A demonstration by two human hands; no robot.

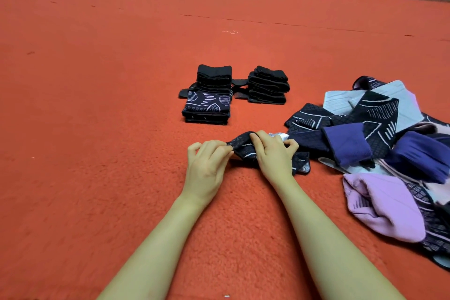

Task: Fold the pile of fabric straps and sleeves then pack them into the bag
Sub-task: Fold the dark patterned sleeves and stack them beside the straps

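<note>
Knit fabric is what we have in both hands: a dark patterned sleeve [246,150] lies on the red carpet [97,105] straight ahead of us, bunched between the grips. Our left hand [207,165] pinches its left edge with fingertips curled onto the cloth, and our right hand [275,153] lies over its middle with fingers curled round the fabric, so most of the sleeve sits between and under the two hands, with a loose end poking out at about four o'clock of the right hand. We judge the main risk to be that this slack, stretchy knit folds unevenly or springs open once let go, since the loose end is not held. That end also lies close to the unfolded pile [379,143] at three o'clock, so dragging it could snag a neighbouring piece. Two folded stacks, one patterned [207,102] and one black [267,86], wait at twelve o'clock, well apart from us. We see no bag.
</note>
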